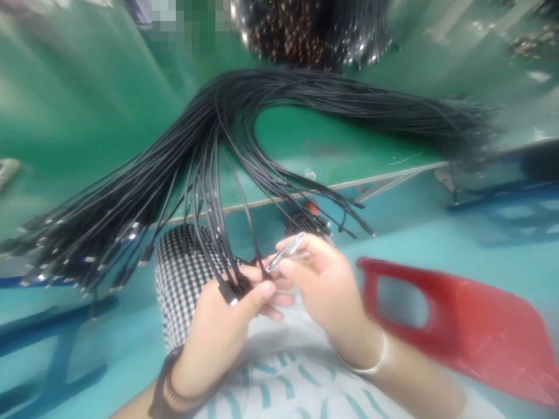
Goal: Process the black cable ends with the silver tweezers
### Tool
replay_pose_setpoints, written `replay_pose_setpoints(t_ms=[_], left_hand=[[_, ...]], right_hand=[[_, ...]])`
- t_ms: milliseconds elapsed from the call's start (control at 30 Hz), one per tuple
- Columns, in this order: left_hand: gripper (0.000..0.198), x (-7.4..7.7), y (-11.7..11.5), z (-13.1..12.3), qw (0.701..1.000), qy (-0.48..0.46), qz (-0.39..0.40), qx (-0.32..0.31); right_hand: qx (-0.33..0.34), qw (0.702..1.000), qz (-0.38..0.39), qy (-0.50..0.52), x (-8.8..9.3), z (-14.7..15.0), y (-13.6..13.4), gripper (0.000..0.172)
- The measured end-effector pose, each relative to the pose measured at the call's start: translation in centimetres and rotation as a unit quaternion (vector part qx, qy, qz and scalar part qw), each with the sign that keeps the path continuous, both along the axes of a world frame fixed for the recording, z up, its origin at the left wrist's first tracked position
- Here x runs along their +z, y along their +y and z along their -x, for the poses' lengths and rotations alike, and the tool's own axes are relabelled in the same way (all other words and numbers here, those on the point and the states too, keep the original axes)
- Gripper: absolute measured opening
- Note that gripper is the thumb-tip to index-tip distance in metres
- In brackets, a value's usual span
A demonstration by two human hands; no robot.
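A large bundle of black cables (209, 105) arches over the table, with many plug ends fanned out at the left. Several cable ends hang over the front edge into my left hand (231, 317), whose fingers are closed around them. One black plug (227, 293) with a pale tip sticks out beside its thumb. My right hand (323, 279) pinches a small shiny, silvery clear piece (286, 253), perhaps a plastic sleeve or wrap. That piece meets a cable end at my left fingertips; whether it encloses the end I cannot tell.
The green table (305, 139) ends at a pale front edge above my lap. More cable bundles (305, 35) lie at the back. A red plastic stool (471, 331) stands on the right, and blue supports (56, 349) show at lower left. Outer areas are blurred.
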State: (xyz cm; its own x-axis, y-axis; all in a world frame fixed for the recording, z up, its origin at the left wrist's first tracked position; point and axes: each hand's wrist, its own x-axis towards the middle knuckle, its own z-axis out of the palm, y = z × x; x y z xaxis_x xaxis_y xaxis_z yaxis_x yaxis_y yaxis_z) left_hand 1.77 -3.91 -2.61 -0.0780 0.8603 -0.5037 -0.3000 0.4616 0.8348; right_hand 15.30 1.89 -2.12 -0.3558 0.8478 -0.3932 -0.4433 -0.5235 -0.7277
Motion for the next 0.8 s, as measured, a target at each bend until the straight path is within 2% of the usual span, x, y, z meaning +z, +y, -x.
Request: replay_pose_setpoints(t_ms=[267,600,800], left_hand=[[0.018,0.22,0.04,0.08,1.000,0.002,-0.015,-0.020],[0.016,-0.06,0.00,0.08,1.000,-0.018,-0.010,-0.010],[0.016,-0.13,-0.10,-0.15,1.000,-0.025,-0.015,-0.010]], right_hand=[[-0.002,0.999,-0.035,-0.014,0.35,0.03,0.05,0.012],[-0.019,0.994,-0.054,-0.094,0.93,0.18,0.03,0.013],[-0.039,0.998,-0.031,-0.045,0.09,0.01,-0.11,0.009]])
